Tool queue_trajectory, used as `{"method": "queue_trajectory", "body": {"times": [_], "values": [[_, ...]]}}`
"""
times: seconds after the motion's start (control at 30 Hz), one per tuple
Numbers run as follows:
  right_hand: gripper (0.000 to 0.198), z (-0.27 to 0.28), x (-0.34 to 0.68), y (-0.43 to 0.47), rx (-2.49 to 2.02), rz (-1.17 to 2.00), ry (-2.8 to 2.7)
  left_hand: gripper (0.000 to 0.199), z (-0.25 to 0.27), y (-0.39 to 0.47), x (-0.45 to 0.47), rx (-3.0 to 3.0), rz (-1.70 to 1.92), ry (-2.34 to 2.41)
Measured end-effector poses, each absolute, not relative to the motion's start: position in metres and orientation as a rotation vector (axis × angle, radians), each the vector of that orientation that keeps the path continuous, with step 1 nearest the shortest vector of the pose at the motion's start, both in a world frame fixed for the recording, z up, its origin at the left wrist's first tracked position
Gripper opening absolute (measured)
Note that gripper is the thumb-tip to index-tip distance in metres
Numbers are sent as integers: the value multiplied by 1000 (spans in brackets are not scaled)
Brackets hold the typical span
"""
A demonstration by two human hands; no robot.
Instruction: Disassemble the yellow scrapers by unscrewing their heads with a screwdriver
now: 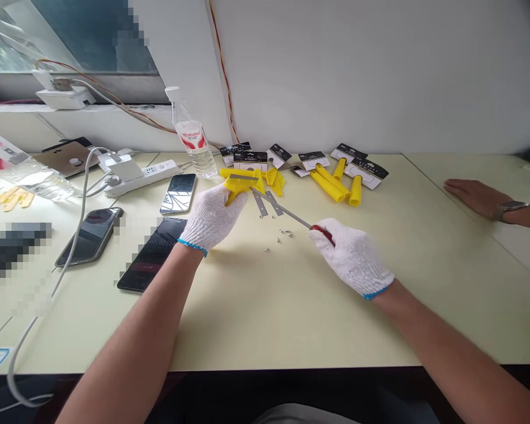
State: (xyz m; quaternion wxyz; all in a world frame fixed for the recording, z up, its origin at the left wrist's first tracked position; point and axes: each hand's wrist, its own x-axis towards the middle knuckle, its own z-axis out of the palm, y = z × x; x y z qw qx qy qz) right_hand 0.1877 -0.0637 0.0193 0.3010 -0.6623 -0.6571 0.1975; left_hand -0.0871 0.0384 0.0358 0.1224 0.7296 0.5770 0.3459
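Note:
My gloved left hand (216,213) is closed around a yellow plastic scraper head (239,184) with a grey metal blade along it. In my gloved right hand (351,250) is a screwdriver (291,215) with a red handle, its long shaft reaching left so that the tip meets or nearly meets the yellow piece. Under the shaft lie flat metal blades (260,204). Several small screws (278,239) are scattered on the table between my hands. More yellow scraper heads (274,179) rest just behind the blades.
Yellow tube handles (331,184) and black-and-white header cards (313,159) lie by the wall. A water bottle (194,141), a power strip (150,176), phones (179,193) and a dark tablet (148,259) stand left. Another person's hand (474,197) rests at right.

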Motion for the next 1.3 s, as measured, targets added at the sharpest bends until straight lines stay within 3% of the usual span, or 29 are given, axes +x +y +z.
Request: {"method": "queue_trajectory", "body": {"times": [0.07,0.2,0.3,0.53,0.67,0.77,0.87,1.03,1.2,1.3], "values": [[33,22,189,-62,-1768,711,-1690,41,34,39,-85,2125,1015,1697],[52,27,204,-59,-1555,1733,-1379,40,33,37,-80,2140,1002,1694],[49,26,209,-59,-1450,1936,-1291,42,33,36,-79,2161,999,1694],[45,20,199,-59,-1771,1083,-1766,34,30,37,-80,2247,1034,1616],[51,28,202,-58,-1766,1244,-1689,36,29,36,-78,2267,1028,1596],[40,30,202,-59,-1900,1093,-1682,37,30,35,-77,2260,1028,1596],[41,27,202,-59,-2015,873,-1773,36,29,34,-76,2289,1050,1564],[49,24,204,-59,-1808,988,-1820,37,26,38,-77,2319,1079,1555],[42,24,202,-58,-2029,806,-1705,40,28,37,-75,2304,1114,1546],[54,25,204,-59,-1914,937,-1722,40,28,36,-74,2322,1099,1538]]}}
